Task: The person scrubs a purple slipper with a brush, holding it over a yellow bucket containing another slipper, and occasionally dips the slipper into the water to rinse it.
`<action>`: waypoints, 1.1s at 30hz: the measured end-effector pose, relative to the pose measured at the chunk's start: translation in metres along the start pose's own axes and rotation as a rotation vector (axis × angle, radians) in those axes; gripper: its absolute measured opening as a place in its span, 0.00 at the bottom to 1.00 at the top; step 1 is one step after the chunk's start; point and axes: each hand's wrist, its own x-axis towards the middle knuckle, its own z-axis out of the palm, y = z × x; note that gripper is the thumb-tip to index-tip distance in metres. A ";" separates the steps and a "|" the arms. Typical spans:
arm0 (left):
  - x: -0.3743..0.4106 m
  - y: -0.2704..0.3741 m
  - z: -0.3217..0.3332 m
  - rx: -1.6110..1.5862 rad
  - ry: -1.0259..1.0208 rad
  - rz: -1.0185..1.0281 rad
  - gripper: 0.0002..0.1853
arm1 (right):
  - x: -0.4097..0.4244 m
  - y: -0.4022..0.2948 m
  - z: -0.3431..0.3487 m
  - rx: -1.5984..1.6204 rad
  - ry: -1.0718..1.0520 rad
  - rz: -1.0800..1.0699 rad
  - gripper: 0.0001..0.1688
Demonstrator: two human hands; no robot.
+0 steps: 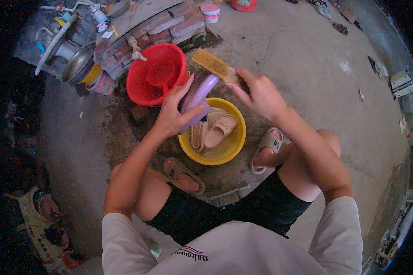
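My left hand point(174, 115) grips a purple shoe point(201, 91), with its dark patterned sole turned up to the left. In my right hand point(263, 92) is a wooden scrubbing brush point(213, 63), held by its handle end. The brush's bristles face down against or just over the shoe's sole; contact is hard to tell. Below the shoe stands a yellow basin point(241, 146) on the floor. Inside it lie a beige clog point(222, 130) and a second beige shoe point(198, 135), partly covered by the purple shoe. Some water seems to be in the basin.
A red bucket point(134, 75) holding a red dipper point(161, 74) stands under a tap point(137, 55) by a low brick wall point(155, 29). Metal pans point(79, 65) lean at the upper left. My slippered feet flank the basin. A pink-and-white pail point(210, 15) sits farther back.
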 end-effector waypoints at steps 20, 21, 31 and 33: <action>0.006 -0.003 0.012 -0.030 0.080 0.044 0.44 | -0.003 -0.020 -0.003 -0.069 -0.035 -0.100 0.26; 0.007 -0.002 0.012 0.007 0.114 0.082 0.43 | -0.003 -0.020 -0.003 -0.053 -0.013 -0.117 0.26; 0.009 -0.009 0.007 -0.020 0.127 0.143 0.51 | -0.004 -0.018 -0.012 0.028 0.063 -0.103 0.25; 0.008 -0.010 0.004 0.001 0.125 0.148 0.51 | -0.003 -0.017 -0.014 0.032 0.077 -0.099 0.25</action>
